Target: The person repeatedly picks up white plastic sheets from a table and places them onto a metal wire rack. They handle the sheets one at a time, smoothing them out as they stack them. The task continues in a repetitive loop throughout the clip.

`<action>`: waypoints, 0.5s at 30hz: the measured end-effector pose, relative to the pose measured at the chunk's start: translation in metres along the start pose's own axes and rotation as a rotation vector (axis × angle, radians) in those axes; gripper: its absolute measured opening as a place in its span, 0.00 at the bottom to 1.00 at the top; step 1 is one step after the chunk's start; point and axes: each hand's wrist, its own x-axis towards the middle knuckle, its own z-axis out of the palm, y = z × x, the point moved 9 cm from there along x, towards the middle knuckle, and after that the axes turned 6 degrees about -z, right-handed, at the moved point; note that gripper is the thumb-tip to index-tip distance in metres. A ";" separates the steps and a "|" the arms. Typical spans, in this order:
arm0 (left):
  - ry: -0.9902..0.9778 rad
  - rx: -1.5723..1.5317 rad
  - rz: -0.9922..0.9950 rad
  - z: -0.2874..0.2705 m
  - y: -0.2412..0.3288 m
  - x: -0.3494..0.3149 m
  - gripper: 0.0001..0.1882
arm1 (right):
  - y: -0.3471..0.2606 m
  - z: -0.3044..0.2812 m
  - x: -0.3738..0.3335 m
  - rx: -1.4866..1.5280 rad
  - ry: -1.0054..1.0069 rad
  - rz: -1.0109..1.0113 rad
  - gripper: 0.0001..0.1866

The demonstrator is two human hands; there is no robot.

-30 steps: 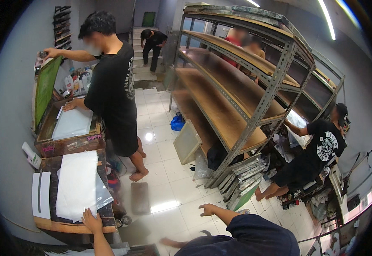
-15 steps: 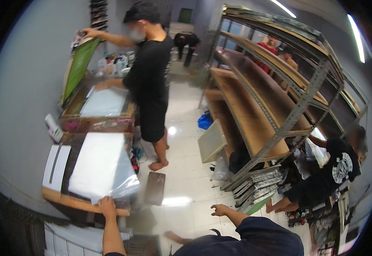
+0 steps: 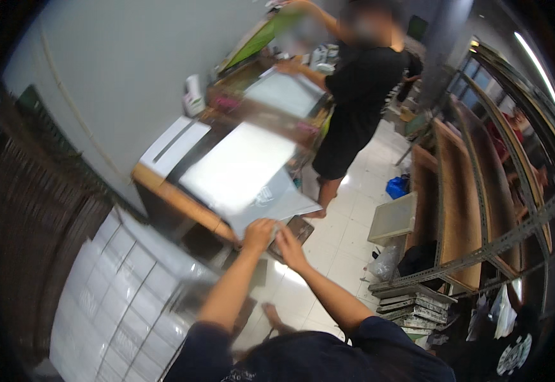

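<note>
White sheets (image 3: 271,207), both hands (image 3: 276,237) seemingly nearer.

Smooth matt white sheets (image 3: 242,167), seemingly paper, lie on a bare wooden table (image 3: 163,188). The floor tiles (image 3: 347,235) shine glossy. Shelf boards (image 3: 457,191) look like raw wood in grey metal uprights (image 3: 481,254).

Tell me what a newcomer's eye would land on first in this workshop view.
First, the big white sheet lying on the wooden table at centre, with the left hand and right hand meeting at its near corner. Behind it stands a person in black lifting a green-framed screen. Long metal shelving fills the right side.
</note>
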 end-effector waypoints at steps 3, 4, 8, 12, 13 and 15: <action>-0.033 -0.067 -0.066 0.002 0.035 -0.012 0.07 | 0.010 -0.014 -0.012 -0.070 0.267 -0.061 0.25; -0.027 -0.080 -0.071 0.002 0.041 -0.017 0.07 | 0.006 -0.021 -0.010 -0.091 0.343 -0.100 0.25; -0.044 -0.133 -0.124 -0.026 0.072 -0.041 0.04 | -0.036 -0.043 -0.025 -0.129 0.425 -0.010 0.22; 0.349 -0.318 -0.229 -0.152 0.119 -0.091 0.21 | -0.131 -0.090 -0.035 -0.164 0.524 -0.155 0.10; 0.375 -0.774 -0.618 -0.134 0.079 -0.127 0.26 | -0.158 -0.097 -0.036 -0.126 0.539 -0.213 0.10; 0.301 -1.678 -1.405 -0.050 0.050 -0.207 0.36 | -0.204 -0.109 -0.042 -0.047 0.568 -0.313 0.11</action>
